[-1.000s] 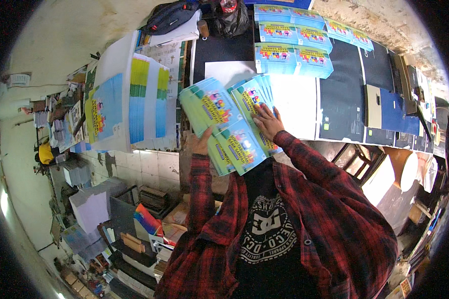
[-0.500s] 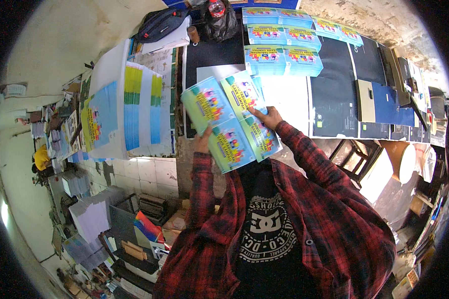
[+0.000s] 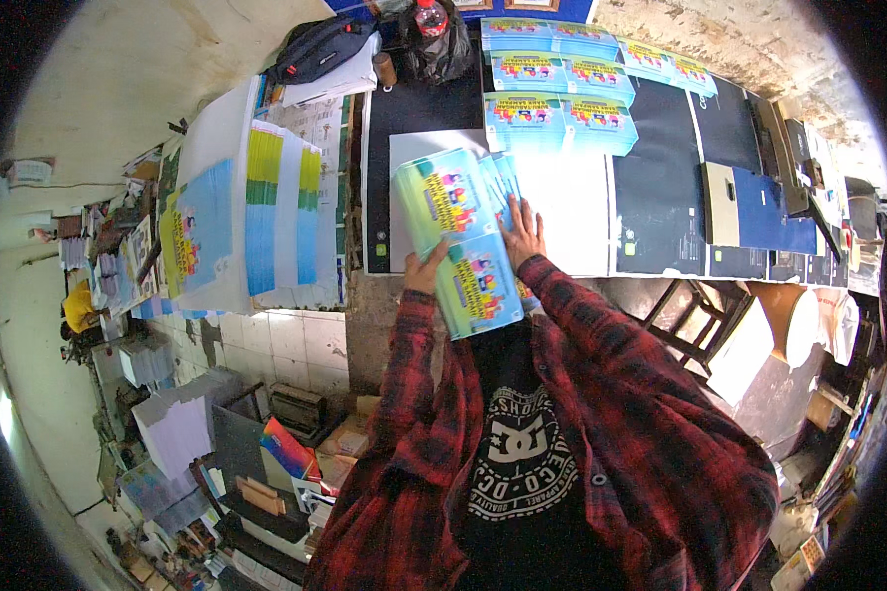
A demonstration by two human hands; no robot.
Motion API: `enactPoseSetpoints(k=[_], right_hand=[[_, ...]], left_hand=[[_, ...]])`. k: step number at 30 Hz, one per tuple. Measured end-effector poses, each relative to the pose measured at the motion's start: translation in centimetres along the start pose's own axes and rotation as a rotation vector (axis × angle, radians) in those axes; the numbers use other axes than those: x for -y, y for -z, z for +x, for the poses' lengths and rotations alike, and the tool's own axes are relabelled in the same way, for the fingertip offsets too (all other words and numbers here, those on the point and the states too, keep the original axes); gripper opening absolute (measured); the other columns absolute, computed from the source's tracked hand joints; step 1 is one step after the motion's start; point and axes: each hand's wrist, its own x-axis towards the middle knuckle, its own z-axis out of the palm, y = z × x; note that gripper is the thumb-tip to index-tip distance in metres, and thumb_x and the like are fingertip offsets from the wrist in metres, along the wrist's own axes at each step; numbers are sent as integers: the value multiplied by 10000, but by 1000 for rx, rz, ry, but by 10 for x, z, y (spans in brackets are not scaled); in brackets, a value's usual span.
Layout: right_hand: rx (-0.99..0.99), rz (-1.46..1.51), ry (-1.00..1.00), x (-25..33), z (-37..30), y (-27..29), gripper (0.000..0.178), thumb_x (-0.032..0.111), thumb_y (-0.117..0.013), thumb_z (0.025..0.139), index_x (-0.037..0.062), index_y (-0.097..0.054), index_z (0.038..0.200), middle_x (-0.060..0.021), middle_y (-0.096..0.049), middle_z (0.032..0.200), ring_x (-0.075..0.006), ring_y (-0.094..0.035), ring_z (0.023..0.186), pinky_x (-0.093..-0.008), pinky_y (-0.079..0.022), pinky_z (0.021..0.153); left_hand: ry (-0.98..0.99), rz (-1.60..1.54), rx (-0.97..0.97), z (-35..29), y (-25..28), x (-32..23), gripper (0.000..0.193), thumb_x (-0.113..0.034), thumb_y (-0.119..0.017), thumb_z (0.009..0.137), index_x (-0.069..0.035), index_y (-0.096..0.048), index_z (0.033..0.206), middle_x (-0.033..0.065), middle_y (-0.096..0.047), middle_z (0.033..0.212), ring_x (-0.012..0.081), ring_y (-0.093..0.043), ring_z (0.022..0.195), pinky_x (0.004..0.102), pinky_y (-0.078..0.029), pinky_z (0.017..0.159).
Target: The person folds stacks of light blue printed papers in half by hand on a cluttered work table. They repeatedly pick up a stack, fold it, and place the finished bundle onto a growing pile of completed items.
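Observation:
My left hand (image 3: 424, 270) is closed on the left edge of a blue-green printed booklet cover sheet (image 3: 463, 222) with colourful cartoon figures and yellow lettering, its thumb on top. The sheet carries two cover prints end to end and is tilted over the table's near edge. More of the same sheets (image 3: 501, 179) show from under its right side, slightly fanned. My right hand (image 3: 524, 232) lies along their right edge with its fingers stretched out. Beyond them stand neat stacks of matching covers (image 3: 562, 123) in rows.
White paper (image 3: 572, 212) lies on the black-topped table (image 3: 655, 212). To the left, a side table holds blue and yellow-green printed sheets (image 3: 266, 212). A black waist bag (image 3: 317, 51) and a plastic bag (image 3: 439, 49) with a bottle sit at the back. A dark wooden stool (image 3: 695, 320) stands at right.
The left-hand cover sheet has swung right over the other sheets, which it now mostly hides. My right hand has let go of the top print and moved to their right edge, fingers straightened.

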Motion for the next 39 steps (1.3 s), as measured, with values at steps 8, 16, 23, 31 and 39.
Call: enactPoseSetpoints(k=[8,16,23,31,39], right_hand=[[198,375,78,-51,11,-1,472,244,-602,820,239,-530,1286,-69,-97,1550,-316,-124,1414,-612,-200,1066],[-158,-13,372,-39,-6,1,478,354,-559,876,251,-480,1336,-6,-239,1514,-219,-168,1411,-601,-194,1055],[290,692,29,-42,7,24,522,510,-292,960,209,-523,1317,9,-493,1365,-215,-381,1304,-498,-210,1055],[126,857,-309,-12,2,37,901,678,-647,698,-73,-552,1188,-175,-671,782,-231,-670,723,-355,-531,687],[327,1086,-335,-23,7,67,645,536,-692,764,-56,-637,1014,-117,-666,758,-158,-635,639,-315,-528,614]], left_hand=[[-180,239,11,-5,-42,-46,304,-234,-665,857,14,-657,1033,58,-672,927,122,-614,814,277,-484,740],[-181,444,-163,-59,-5,-161,326,-234,-683,837,23,-651,1035,109,-694,916,176,-656,804,323,-509,733],[43,574,-185,-26,-38,-113,436,-342,-752,770,33,-677,980,118,-705,894,179,-669,777,330,-509,728],[356,-156,-116,3,-76,9,600,-383,-678,838,37,-511,1232,125,-607,1120,190,-592,991,342,-501,818],[306,-272,-155,-6,-57,8,516,-381,-642,866,22,-552,1175,112,-618,1090,210,-620,923,338,-516,786]])
